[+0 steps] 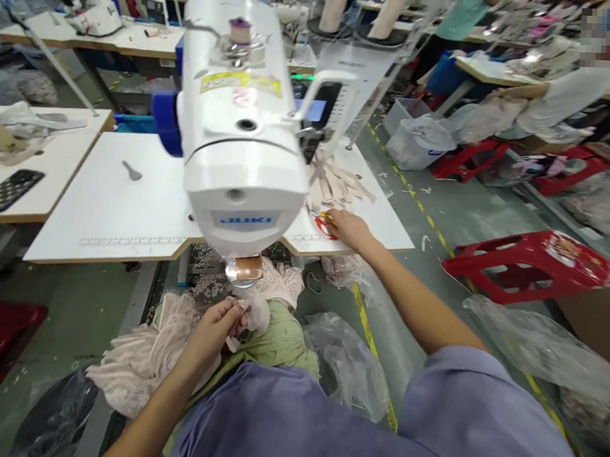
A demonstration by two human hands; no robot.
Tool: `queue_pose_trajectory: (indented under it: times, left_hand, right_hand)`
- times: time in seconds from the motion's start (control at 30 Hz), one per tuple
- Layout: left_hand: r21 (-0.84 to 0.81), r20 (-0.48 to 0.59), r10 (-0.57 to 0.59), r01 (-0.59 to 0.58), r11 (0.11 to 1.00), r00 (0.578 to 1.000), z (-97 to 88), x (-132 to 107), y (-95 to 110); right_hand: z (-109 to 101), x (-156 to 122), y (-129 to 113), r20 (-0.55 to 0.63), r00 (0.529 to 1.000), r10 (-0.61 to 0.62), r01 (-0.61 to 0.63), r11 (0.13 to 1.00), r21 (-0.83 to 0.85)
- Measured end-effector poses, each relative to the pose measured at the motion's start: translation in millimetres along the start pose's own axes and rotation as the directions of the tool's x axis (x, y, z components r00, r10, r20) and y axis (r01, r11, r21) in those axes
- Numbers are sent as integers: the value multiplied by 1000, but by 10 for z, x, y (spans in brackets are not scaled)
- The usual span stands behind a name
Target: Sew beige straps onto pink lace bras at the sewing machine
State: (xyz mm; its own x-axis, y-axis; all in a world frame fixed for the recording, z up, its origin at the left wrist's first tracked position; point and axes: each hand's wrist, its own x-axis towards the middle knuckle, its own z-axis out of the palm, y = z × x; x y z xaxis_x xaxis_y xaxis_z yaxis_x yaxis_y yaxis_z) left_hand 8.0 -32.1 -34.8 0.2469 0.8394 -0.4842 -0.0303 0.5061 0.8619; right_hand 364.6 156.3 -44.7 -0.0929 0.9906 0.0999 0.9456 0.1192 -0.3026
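My left hand (226, 320) pinches a piece of thin pale fabric (259, 312) over my lap, just below the head of a white sewing machine (244, 180). To the right of the machine, my right hand (352, 229) is at the table edge, its fingers closed on small scissors (325, 226) with red and yellow handles. Their blades cannot be made out. Behind that hand lie pale fabric strips (336, 183) on the white tabletop. A heap of gathered pale fabric (150, 356) hangs at my left, and more ruffled fabric (280, 281) lies under the machine head.
A small grey tool (131, 171) lies on the left tabletop (106, 201). On the neighbouring table is a patterned phone (13, 190). A red stool (528, 264) stands to the right, near plastic bags (347, 363) on the floor. Other people work at the upper right.
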Motion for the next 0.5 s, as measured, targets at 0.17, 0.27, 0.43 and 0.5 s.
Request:
queue_pose_trajectory:
  times: [0.17, 0.27, 0.43, 0.5]
  left_hand:
    - [-203, 11, -48, 49, 978, 999, -37, -40, 21]
    - [-282, 30, -61, 67, 957, 998, -62, -41, 22]
    - [-304, 53, -65, 78, 949, 997, -42, -29, 9]
    - [-294, 53, -58, 71, 953, 997, -25, -26, 6]
  right_hand:
    - [-171, -815, 100, 32, 999, 33, -33, 999, -25]
    - [-302, -1482, -65, 103, 985, 137, -153, 973, 170]
    - [-268, -2182, -852, 324, 918, -228, 115, 936, 334]
    - [-177, -2204, -1109, 304, 903, -304, 203, 924, 323]
